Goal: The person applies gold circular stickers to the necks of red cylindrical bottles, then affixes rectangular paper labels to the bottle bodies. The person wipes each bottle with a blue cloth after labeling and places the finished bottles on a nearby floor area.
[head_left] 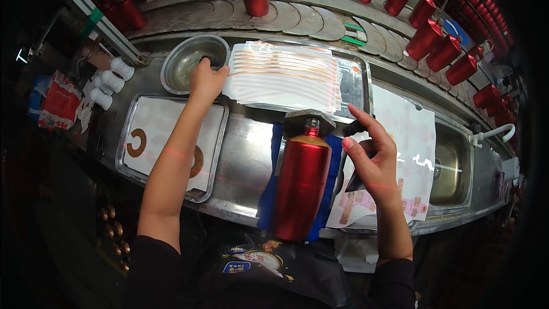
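Grey steel bench (243,157): round metal bowl (182,68) far left, rectangular steel tray (225,140) near left, wide steel tray (351,83) far middle.

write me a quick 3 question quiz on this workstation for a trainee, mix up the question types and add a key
1. Which hand reaches over the metal bowl?
2. The cloth under the red bottle directly in front of the person is: a) yellow, b) blue, c) green.
3. True or false: the C-shaped gold piece lies in the metal bowl.

Key
1. The left hand.
2. b.
3. False; the C-shaped gold piece lies on a white sheet in the tray to the left.
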Action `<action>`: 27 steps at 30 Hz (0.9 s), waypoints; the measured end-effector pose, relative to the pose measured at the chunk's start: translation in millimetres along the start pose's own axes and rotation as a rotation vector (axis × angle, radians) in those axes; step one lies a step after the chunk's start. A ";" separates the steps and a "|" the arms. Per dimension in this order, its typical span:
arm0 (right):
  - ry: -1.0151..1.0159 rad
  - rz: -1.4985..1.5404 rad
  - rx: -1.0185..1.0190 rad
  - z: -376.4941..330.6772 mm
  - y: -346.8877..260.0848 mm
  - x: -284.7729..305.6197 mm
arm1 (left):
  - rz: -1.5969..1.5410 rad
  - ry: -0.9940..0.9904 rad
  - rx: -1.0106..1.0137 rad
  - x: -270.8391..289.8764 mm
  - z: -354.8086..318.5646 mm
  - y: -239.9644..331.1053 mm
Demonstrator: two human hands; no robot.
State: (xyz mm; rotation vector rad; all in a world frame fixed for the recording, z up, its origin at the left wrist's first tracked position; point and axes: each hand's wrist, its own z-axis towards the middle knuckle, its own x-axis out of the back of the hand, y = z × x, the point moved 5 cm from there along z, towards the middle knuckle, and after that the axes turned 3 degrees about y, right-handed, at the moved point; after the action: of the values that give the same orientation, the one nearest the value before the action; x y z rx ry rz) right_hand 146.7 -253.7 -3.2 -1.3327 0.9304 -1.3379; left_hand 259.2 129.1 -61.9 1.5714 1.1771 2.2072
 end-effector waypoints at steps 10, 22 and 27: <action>0.082 -0.079 -0.143 -9.9 24.5 16.8 | 0.024 0.033 -0.142 -6.0 -3.3 -7.6; -0.055 -0.026 0.117 61.6 -22.3 -8.8 | -0.277 -0.318 -0.598 8.4 -75.8 158.0; -0.310 0.125 -0.108 83.1 -39.7 -8.4 | -0.503 -0.528 -0.801 24.7 -124.0 233.1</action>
State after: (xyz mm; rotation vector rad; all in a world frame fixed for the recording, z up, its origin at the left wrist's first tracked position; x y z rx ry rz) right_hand 223.1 -227.1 41.7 -1.4884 0.8644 -0.9635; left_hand 207.4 -73.6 101.0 1.2026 0.3765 1.4928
